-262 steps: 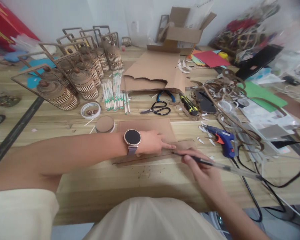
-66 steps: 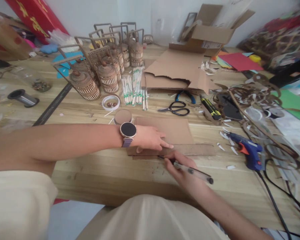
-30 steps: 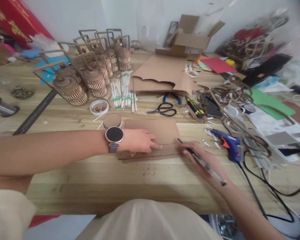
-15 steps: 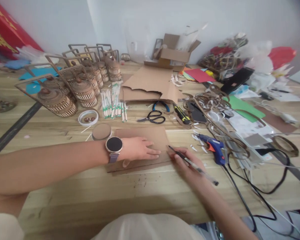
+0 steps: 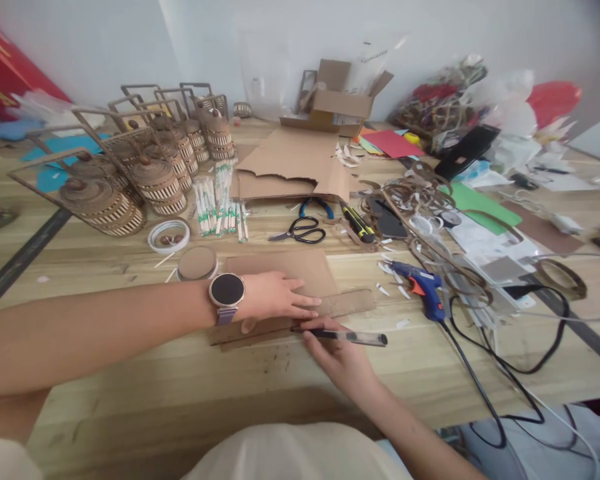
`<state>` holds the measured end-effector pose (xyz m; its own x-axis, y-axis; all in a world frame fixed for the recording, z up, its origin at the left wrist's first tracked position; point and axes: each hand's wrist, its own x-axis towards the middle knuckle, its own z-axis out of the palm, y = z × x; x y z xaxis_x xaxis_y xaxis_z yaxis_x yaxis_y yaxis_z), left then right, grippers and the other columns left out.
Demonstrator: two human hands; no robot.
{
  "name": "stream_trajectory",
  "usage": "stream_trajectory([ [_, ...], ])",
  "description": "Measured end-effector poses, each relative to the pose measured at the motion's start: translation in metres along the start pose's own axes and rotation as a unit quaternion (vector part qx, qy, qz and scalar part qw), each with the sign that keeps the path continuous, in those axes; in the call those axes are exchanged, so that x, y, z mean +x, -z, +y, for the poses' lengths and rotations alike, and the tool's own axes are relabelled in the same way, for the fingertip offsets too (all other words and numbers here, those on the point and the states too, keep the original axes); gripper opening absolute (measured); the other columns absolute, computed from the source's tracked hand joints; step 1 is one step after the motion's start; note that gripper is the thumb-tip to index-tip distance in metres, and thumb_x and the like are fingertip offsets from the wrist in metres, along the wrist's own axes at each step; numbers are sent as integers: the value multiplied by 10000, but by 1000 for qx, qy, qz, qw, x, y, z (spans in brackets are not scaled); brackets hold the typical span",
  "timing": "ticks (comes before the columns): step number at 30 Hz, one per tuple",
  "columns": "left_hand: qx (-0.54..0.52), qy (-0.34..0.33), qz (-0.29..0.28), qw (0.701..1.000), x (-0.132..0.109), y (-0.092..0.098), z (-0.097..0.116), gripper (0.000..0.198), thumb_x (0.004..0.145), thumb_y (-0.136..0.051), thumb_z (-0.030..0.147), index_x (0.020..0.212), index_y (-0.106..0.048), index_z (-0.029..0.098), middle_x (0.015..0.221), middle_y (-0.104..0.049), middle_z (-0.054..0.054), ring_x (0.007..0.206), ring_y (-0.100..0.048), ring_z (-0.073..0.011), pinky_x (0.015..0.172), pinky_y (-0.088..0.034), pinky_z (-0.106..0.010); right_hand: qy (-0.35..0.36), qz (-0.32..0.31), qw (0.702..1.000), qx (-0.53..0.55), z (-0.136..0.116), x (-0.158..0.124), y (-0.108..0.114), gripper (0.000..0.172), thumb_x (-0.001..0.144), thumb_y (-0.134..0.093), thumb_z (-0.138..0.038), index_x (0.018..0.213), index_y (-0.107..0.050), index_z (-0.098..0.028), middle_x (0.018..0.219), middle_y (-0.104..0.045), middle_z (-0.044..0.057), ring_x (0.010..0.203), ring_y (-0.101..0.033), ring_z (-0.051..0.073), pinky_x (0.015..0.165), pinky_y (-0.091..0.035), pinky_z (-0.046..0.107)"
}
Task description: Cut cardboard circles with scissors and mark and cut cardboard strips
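- Far left of the work area, a brown disc (image 5: 197,262) lies just beyond the watch-wearing wrist; that forearm is best kept low and steady, without nudging it.
- Left hand (image 5: 273,295): palm down, fingers spread, grasping nothing. It rests on the cardboard strip (image 5: 356,304) laid across the cardboard sheet (image 5: 305,268) on the desk (image 5: 145,400). Firm, even pressure should keep both layers from slipping.
- Pen (image 5: 360,338): held low, its tip at the strip's near edge; whether it touches is too small to tell. The step appears to be marking along this edge, so the tip should hug it, with fingertips clear of the path.
- Right hand (image 5: 349,367): thumb and fingers pinch the pen. A light, constant slant should keep the line straight.
- Right end of the strip: projects past the sheet, unsupported by it; bearing down here could tilt the guide.
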<state>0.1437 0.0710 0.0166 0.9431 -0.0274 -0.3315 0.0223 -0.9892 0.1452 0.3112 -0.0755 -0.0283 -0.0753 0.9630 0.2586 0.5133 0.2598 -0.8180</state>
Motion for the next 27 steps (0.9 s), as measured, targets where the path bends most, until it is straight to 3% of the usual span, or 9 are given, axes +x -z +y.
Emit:
stream_trajectory([
  [6, 21, 12, -56, 998, -2, 12, 5, 1189, 387, -887, 34, 1462, -502, 368, 1673, -305, 21, 1452, -367, -393, 1018, -505, -453, -10, -6, 1000, 11, -2, 4, -8, 127, 925, -556, -267, 922, -677, -231, 892, -781, 62, 860, -746, 221, 778, -596, 336],
  [9, 30, 12, -58, 998, -2, 13, 6, 1258, 372, -878, 13, 1503, -451, 356, 1675, -295, 19, 1450, -373, -395, 1025, -505, -467, -8, 5, 1000, -7, -1, 6, 0, 149, 921, -548, -278, 910, -689, -228, 891, -787, 69, 848, -754, 225, 767, -600, 328],
  [12, 21, 9, -36, 999, -3, 11, 6, 1317, 360, -874, -4, 1532, -404, 368, 1668, -313, 7, 1444, -386, -396, 1035, -499, -474, -26, 15, 997, -77, 8, 7, 26, 208, 911, -534, -319, 838, -706, -230, 821, -789, 70, 775, -754, 240, 716, -592, 329],
  [16, 0, 13, -12, 1000, -4, 6, 5, 1318, 342, -845, -55, 1503, -436, 418, 1648, -359, 28, 1427, -417, -381, 1010, -509, -457, -121, 85, 969, -196, 24, 6, 76, 291, 851, -551, -449, 707, -676, -230, 645, -743, 77, 543, -683, 248, 448, -483, 302],
  [19, -16, 16, -11, 1000, -4, 6, 4, 1325, 325, -847, -61, 1486, -452, 440, 1640, -373, 41, 1425, -423, -376, 1014, -504, -455, -137, 136, 958, -212, 24, 3, 94, 308, 849, -557, -484, 739, -692, -230, 644, -736, 64, 564, -682, 246, 473, -482, 300],
  [22, -16, 18, -21, 1000, -3, 8, 4, 1358, 310, -874, -42, 1506, -429, 425, 1646, -361, 32, 1433, -408, -387, 1026, -497, -474, -105, 131, 975, -147, 9, 2, 81, 264, 859, -589, -454, 789, -707, -228, 733, -757, 61, 680, -716, 248, 589, -545, 311],
  [27, -16, 11, -20, 1000, -2, 9, 4, 1331, 304, -921, 8, 1490, -462, 399, 1643, -374, 6, 1425, -411, -394, 1034, -499, -473, -54, 10, 998, -2, -16, 3, 28, 142, 881, -603, -310, 857, -723, -240, 803, -781, 40, 769, -743, 226, 705, -597, 317],
])
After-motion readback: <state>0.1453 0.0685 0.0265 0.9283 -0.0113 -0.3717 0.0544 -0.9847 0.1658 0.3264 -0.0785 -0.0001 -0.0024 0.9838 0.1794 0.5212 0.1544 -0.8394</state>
